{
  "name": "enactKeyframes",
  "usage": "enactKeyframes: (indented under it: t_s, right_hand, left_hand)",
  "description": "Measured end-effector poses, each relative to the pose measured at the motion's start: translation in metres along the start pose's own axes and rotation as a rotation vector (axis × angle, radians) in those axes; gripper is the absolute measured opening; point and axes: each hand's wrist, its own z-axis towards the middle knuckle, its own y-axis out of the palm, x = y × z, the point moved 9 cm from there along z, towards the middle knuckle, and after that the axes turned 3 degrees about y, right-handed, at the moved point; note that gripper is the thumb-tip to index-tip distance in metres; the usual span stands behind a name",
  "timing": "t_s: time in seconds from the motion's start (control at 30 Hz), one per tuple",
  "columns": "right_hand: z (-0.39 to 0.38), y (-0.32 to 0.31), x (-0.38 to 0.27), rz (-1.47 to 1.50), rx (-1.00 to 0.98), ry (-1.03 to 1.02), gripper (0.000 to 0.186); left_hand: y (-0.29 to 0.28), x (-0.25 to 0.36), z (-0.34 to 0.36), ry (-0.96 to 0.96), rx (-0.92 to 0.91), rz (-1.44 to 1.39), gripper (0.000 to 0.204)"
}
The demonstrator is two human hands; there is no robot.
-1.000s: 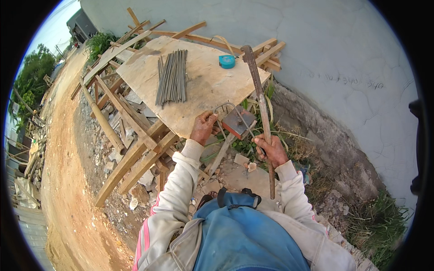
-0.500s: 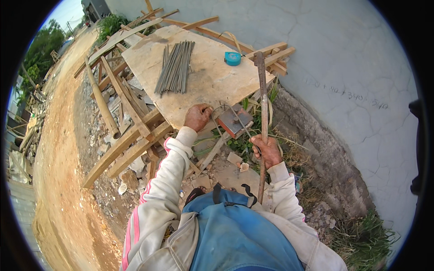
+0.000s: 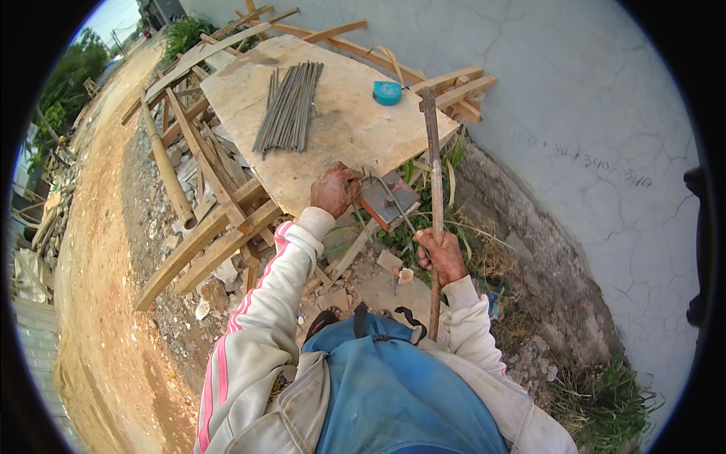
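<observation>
At the near edge of a plywood board (image 3: 352, 129), my left hand (image 3: 334, 191) is closed round a bent steel rod (image 3: 398, 207). The rod passes over a metal-topped block (image 3: 388, 198) with reddish sides. My right hand (image 3: 443, 256) grips a long rusty metal bar (image 3: 435, 178) standing almost upright in the picture, its flattened head beside the board's right corner. One stretch of the rod reaches down towards the right fist; whether it is held there too, I cannot tell. A bundle of straight steel rods (image 3: 290, 110) lies on the board.
On the board's far right sits a teal tape measure (image 3: 387, 92). Timber beams (image 3: 219, 242) and rubble crowd the left side, with a dirt road (image 3: 98, 250) beyond. A cracked grey wall (image 3: 575, 91) runs along the right above a rough concrete base.
My left hand has turned and shifted slightly upward. The rod's loop that hung beside it now shows less. My right hand is still on the bar, which has moved a little left.
</observation>
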Motion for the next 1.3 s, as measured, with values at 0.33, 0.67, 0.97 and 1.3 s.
enactKeyframes:
  t_s: [0.33, 0.67, 0.97, 1.3]
  right_hand:
    - [-0.058, -0.072, -0.036, -0.267, 0.262, -0.256, 0.031]
    - [-0.101, -0.159, -0.01, -0.894, 0.433, -0.195, 0.032]
    - [-0.085, -0.176, -0.037, -1.402, 0.263, -0.148, 0.041]
    - [-0.004, -0.196, -0.087, -1.573, 0.085, -0.292, 0.03]
  left_hand:
    - [0.002, 0.001, 0.007, 0.04, -0.104, 0.037, 0.025]
    - [0.0, 0.005, -0.006, 0.077, 0.076, 0.05, 0.02]
    - [0.001, 0.004, -0.004, 0.115, 0.101, 0.046, 0.017]
    - [0.003, 0.01, -0.007, 0.11, 0.105, 0.127, 0.014]
